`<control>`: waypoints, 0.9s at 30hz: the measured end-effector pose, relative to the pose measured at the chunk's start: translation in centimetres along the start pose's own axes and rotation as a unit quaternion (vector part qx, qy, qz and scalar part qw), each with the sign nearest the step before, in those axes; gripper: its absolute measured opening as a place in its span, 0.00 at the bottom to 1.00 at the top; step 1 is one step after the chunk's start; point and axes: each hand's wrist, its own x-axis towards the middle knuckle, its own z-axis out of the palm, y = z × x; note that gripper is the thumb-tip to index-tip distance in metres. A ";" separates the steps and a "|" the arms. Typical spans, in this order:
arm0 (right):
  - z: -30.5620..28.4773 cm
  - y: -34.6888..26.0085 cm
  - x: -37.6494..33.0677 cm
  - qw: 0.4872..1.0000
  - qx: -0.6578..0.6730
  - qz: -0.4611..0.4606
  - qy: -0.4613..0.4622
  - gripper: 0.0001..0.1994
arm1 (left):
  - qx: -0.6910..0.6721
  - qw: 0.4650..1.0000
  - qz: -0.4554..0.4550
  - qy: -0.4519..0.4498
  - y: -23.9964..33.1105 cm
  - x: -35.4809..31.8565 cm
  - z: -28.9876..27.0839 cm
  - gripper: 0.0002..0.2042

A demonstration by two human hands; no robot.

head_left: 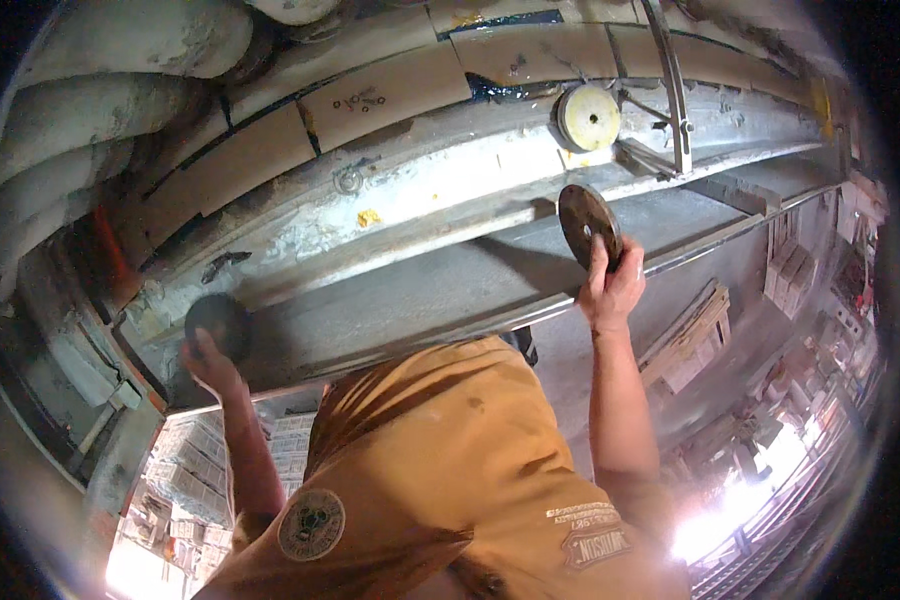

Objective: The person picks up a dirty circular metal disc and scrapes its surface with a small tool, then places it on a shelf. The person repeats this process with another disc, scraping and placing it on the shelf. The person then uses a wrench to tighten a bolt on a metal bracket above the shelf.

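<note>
My right hand [612, 285] grips a dark, flat metal-looking disc [576, 212] by its lower edge, thumb near the hole in its middle. The disc is tilted above the grey trough, apart from the pale yellow wheel [589, 118] behind it. At the trough's left end, my left hand [210, 362] is closed on a second dark round disc [222, 318]. That disc lies in shadow, so its surface detail is hard to make out.
A long grey metal trough [400, 295] with a raised front rim runs across before me. An upright metal bar [673, 100] stands right of the wheel. Cardboard sheets [385, 100] line the back, with large pale rounded shapes [140, 40] at upper left. Stacked bundles [185, 465] sit below left.
</note>
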 end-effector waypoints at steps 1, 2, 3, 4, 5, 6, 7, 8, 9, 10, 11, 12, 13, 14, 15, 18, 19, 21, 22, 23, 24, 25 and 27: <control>-0.1 -0.1 0.1 1.000 -0.021 0.006 -0.021 0.09 | -0.026 0.999 -0.037 -0.025 2.3 0.1 1.8 0.19; -0.5 -0.1 0.1 0.998 -0.042 0.009 -0.044 0.09 | -0.052 0.995 -0.077 -0.047 4.3 0.0 3.7 0.17; -0.5 0.0 0.0 0.998 -0.053 0.015 -0.043 0.09 | 0.025 0.995 -0.022 -0.091 5.5 0.3 5.1 0.18; -0.4 -0.5 0.3 0.998 -0.046 0.017 -0.041 0.11 | -0.086 0.987 -0.047 -0.123 6.4 0.0 7.0 0.18; -0.3 -0.4 0.2 0.997 -0.051 0.030 -0.040 0.11 | -0.190 0.966 -0.072 -0.160 7.1 -0.3 8.5 0.19; -0.4 -0.3 0.1 0.996 -0.056 0.045 -0.048 0.12 | -0.159 0.970 -0.065 -0.174 5.9 0.2 9.4 0.19; -0.6 -0.6 0.2 0.994 -0.062 0.069 -0.055 0.13 | -0.169 0.956 -0.093 -0.219 6.3 0.0 10.6 0.18; -0.6 -0.9 -0.1 0.994 -0.053 0.071 -0.059 0.13 | -0.174 0.942 -0.123 -0.259 6.5 -0.2 11.5 0.18; -0.6 -1.0 0.0 0.995 -0.045 0.074 -0.052 0.13 | -0.226 0.912 -0.158 -0.305 8.9 -1.3 13.2 0.18; -0.5 -1.3 0.4 0.996 -0.036 0.073 -0.046 0.13 | -0.271 0.878 -0.197 -0.342 11.2 -2.5 14.7 0.17; -0.5 -1.7 0.5 0.994 -0.030 0.090 -0.048 0.13 | -0.315 0.851 -0.222 -0.357 12.4 -3.7 15.8 0.17; -0.3 -1.3 0.7 0.995 -0.030 0.089 -0.043 0.13 | -0.359 0.820 -0.247 -0.371 13.0 -4.5 16.6 0.16; -0.4 -1.3 0.8 0.995 -0.021 0.094 -0.039 0.13 | -0.342 0.827 -0.218 -0.389 13.3 -5.0 17.1 0.15; -0.4 -1.5 0.9 0.994 -0.011 0.099 -0.035 0.13 | -0.325 0.833 -0.189 -0.405 13.5 -5.4 17.3 0.14; -0.3 -1.3 1.0 0.987 0.040 0.145 -0.047 0.14 | -0.306 0.838 -0.162 -0.422 13.6 -5.9 17.5 0.13; 0.1 -0.2 1.9 0.968 0.113 0.195 -0.108 0.15 | 0.048 0.902 0.017 -0.429 14.5 -6.9 16.3 0.11; 0.0 -1.9 2.9 0.952 0.144 0.239 -0.129 0.15 | 0.036 0.875 0.290 -0.385 14.2 -7.0 16.4 0.12; 3.0 -0.4 3.3 0.930 0.238 0.229 -0.162 0.17 | 0.057 0.794 0.478 -0.372 15.0 -6.5 15.6 0.11; 4.1 -0.8 3.7 0.922 0.248 0.233 -0.185 0.17 | 0.068 0.740 0.565 -0.359 15.3 -6.1 15.0 0.10; 5.0 -1.3 4.6 0.918 0.249 0.228 -0.207 0.17 | 0.066 0.725 0.588 -0.352 15.1 -5.7 14.9 0.12; 6.1 -2.1 5.1 0.911 0.252 0.225 -0.235 0.17 | 0.079 0.715 0.605 -0.343 15.5 -5.7 14.4 0.12; 6.3 -3.8 6.1 0.892 0.261 0.249 -0.273 0.16 | 0.094 0.701 0.625 -0.331 16.5 -5.3 14.0 0.12; 10.0 -2.4 5.9 0.867 0.316 0.251 -0.291 0.16 | 0.105 0.683 0.654 -0.309 17.3 -4.8 13.6 0.12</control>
